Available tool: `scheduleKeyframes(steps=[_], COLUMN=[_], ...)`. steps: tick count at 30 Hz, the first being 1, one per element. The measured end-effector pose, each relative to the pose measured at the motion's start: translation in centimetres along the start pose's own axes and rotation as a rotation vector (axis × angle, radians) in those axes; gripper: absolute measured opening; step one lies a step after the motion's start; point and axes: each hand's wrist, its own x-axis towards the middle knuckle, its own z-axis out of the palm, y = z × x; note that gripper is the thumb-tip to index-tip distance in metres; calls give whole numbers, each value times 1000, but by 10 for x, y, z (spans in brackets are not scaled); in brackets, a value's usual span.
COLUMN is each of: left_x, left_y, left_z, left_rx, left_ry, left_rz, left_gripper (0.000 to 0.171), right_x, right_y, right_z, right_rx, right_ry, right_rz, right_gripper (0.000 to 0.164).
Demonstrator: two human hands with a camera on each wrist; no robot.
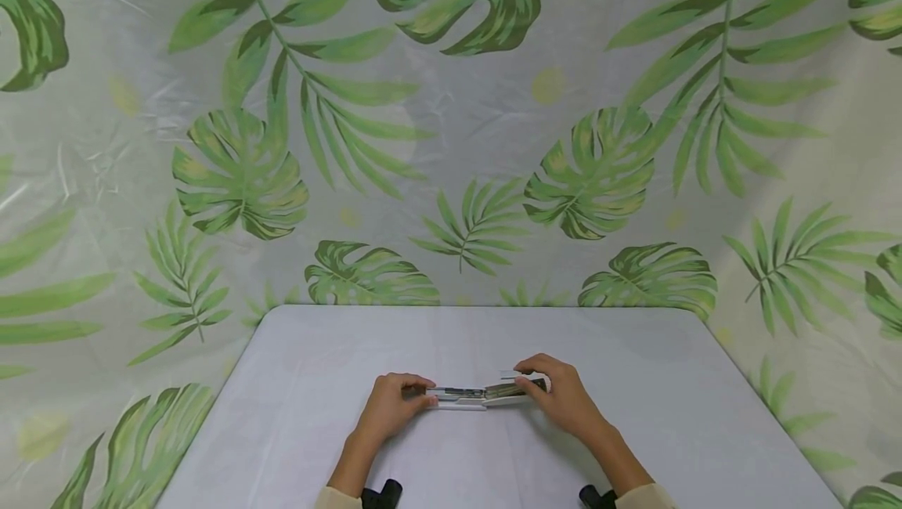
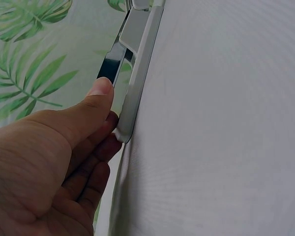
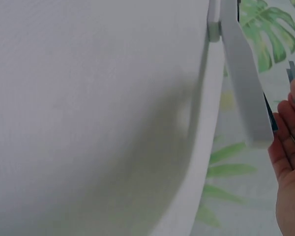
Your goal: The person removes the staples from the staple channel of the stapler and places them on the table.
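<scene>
A white and grey stapler [image 1: 461, 406] lies opened out on the table, its long magazine [image 1: 458, 393] to the left and its top arm [image 1: 503, 391] folded over to the right. My left hand [image 1: 393, 403] grips the stapler's left end. In the left wrist view the thumb [image 2: 101, 87] is on the dark tip of the magazine, with the other fingers by the end of the base [image 2: 137, 96]. My right hand [image 1: 557, 391] pinches a short grey strip, which looks like staples [image 3: 291, 73], above the raised top arm [image 3: 246, 83]. Its other fingers are beside that arm's end.
A white cloth covers the table [image 1: 338, 344], whose back edge meets a leaf-patterned curtain [image 1: 479, 125]. Black devices [image 1: 384, 493] are at both wrists, low in the head view.
</scene>
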Motion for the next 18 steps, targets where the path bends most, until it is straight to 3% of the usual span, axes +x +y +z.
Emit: scheduleKeyframes(steps=[8,18], left_x=[1,-1], left_y=[0,-1], left_z=[0,1], left_rx=[17,10], left_ry=[13,9], left_rz=[13,6], left_gripper=[21,19], right_x=[-5,-16], right_y=[9,25], right_z=[-13,-32], right_rx=[-40,-105], right_ry=[54,98], right_rz=[-49,9], right_gripper=[19,18])
